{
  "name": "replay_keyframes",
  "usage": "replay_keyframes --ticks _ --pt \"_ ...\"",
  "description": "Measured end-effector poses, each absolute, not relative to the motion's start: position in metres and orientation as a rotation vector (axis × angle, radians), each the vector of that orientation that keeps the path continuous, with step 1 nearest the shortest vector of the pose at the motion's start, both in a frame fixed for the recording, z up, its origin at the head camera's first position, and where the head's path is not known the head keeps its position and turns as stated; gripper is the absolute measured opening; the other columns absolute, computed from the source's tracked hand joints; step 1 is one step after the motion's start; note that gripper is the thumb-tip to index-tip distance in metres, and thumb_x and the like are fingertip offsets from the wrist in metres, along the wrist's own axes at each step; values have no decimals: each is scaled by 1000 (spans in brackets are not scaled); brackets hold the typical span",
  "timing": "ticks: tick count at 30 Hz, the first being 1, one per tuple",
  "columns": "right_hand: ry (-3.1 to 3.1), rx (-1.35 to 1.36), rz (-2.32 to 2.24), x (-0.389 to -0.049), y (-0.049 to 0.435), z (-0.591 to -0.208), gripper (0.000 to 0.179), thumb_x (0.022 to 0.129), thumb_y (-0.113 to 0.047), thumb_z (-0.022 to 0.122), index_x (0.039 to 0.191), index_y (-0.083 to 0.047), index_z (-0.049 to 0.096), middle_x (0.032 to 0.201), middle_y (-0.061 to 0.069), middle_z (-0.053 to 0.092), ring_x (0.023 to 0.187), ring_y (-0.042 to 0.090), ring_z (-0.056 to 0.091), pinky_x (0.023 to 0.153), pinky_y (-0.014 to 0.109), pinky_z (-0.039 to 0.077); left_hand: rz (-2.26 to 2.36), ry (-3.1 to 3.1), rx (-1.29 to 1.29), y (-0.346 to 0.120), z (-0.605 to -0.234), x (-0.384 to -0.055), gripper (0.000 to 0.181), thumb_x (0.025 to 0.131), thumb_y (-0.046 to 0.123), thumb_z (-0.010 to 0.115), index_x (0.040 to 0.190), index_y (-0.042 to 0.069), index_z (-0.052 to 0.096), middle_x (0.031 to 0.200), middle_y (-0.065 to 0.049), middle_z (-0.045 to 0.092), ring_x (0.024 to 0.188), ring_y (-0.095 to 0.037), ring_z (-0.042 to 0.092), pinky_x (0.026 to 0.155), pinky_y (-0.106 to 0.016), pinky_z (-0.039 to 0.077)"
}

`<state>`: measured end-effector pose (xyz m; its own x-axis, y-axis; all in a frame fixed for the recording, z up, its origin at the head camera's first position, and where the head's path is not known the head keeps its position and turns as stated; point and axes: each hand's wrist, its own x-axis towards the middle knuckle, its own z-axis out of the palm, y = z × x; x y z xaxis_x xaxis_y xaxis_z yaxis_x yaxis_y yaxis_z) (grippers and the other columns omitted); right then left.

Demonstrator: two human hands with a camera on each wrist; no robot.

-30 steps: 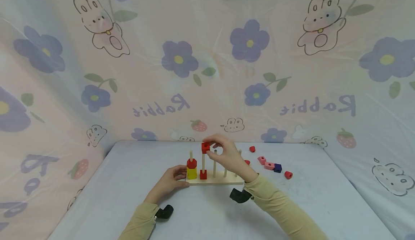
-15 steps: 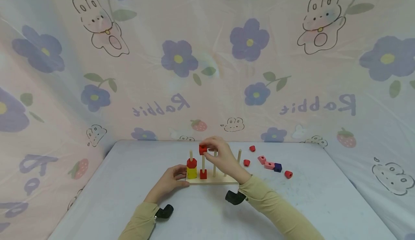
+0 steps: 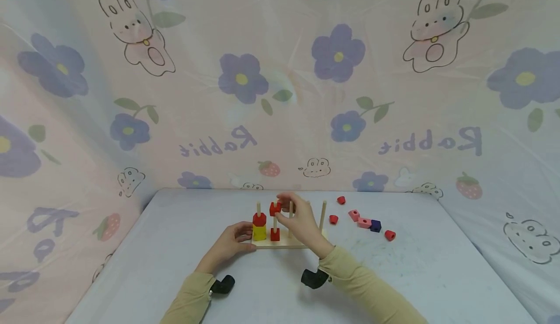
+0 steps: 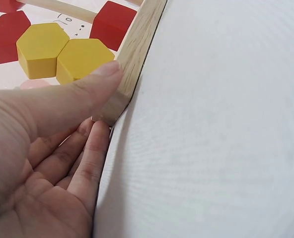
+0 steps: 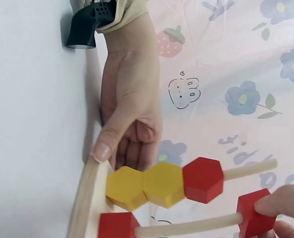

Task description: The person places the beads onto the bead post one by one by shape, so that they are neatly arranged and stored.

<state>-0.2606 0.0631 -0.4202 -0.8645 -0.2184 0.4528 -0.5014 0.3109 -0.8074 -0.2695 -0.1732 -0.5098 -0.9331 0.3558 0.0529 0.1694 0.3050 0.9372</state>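
My left hand (image 3: 232, 242) grips the left end of a wooden peg board (image 3: 280, 247), thumb on its edge (image 4: 139, 44) and fingers beyond. On the leftmost peg, a red hexagonal block (image 5: 203, 180) tops two yellow hexagonal blocks (image 5: 163, 183). The second peg carries a red block (image 3: 274, 235) at its foot. Near that peg's top, my right hand (image 3: 303, 219) pinches another red block (image 5: 251, 213) between thumb and fingers. The peg runs into this upper block, and bare peg shows between the two. My right hand partly hides the pegs farther right.
Right of the board, loose red blocks (image 3: 390, 235) lie on the white table, some farther back. Two pink blocks (image 3: 364, 223) and a dark blue block (image 3: 375, 225) sit close together there. A patterned cloth (image 3: 280, 119) hangs behind the table.
My right hand has brought its red block left over the second peg, then down a little onto the peg's top. The left hand stays at the board's end.
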Motion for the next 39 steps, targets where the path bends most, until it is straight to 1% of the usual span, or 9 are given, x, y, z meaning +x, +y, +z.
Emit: replay_keyframes --ticks 4,7,11,14,19,22,25,33,39 --pt "-2321 575 1673 -261 62 -432 35 82 0 73 113 -3 58 105 7 63 93 24 60 86 36 54 1667 2415 502 -173 -510 -270 62 79 11 79 133 3 49 125 -13 55 115 -31 56 95 -35 49" --pt "-2327 534 1728 -261 62 -443 32 82 -1 73 111 -2 59 105 8 63 96 25 60 87 37 54 1653 2416 519 -173 -511 -270 63 79 12 79 133 2 49 126 -14 55 115 -31 55 95 -34 49" --pt "-2330 509 1767 -261 61 -456 30 82 0 73 109 1 60 103 11 64 97 29 61 87 44 52 1670 2399 515 -173 -511 -270 63 79 12 79 133 1 49 127 -15 55 115 -31 55 96 -34 49" --pt "-2331 499 1792 -259 60 -461 30 81 4 72 109 4 60 104 15 64 99 33 60 89 50 50 1679 2391 506 -173 -512 -271 62 79 10 79 133 1 49 126 -14 55 115 -31 55 96 -35 49" --pt "-2336 497 1842 -243 58 -450 30 81 12 66 110 10 57 106 25 61 102 43 57 91 57 47 1699 2380 527 -173 -514 -272 61 80 2 76 133 -3 47 126 -18 54 115 -36 54 97 -40 48" --pt "-2347 487 1866 -236 58 -444 30 82 13 63 110 11 56 108 27 61 103 44 56 92 55 47 1705 2375 534 -173 -514 -272 61 80 0 75 133 -5 47 126 -19 54 116 -37 54 97 -41 48" --pt "-2353 486 1861 -234 58 -445 29 82 13 61 110 11 57 108 26 61 103 44 57 91 53 48 1696 2385 542 -173 -513 -271 61 79 2 76 132 -4 47 126 -18 54 115 -35 55 96 -38 48" --pt "-2331 506 1876 -236 60 -454 29 82 12 63 110 10 58 108 26 62 104 44 57 90 49 50 1701 2383 540 -174 -511 -271 62 78 6 78 132 -3 49 126 -18 54 116 -33 55 96 -32 48" --pt "-2329 520 1870 -234 64 -453 35 82 11 62 117 8 56 113 28 60 108 46 54 94 53 47 1693 2393 539 -174 -512 -271 63 77 8 79 132 -2 49 125 -17 55 115 -33 55 95 -31 49"
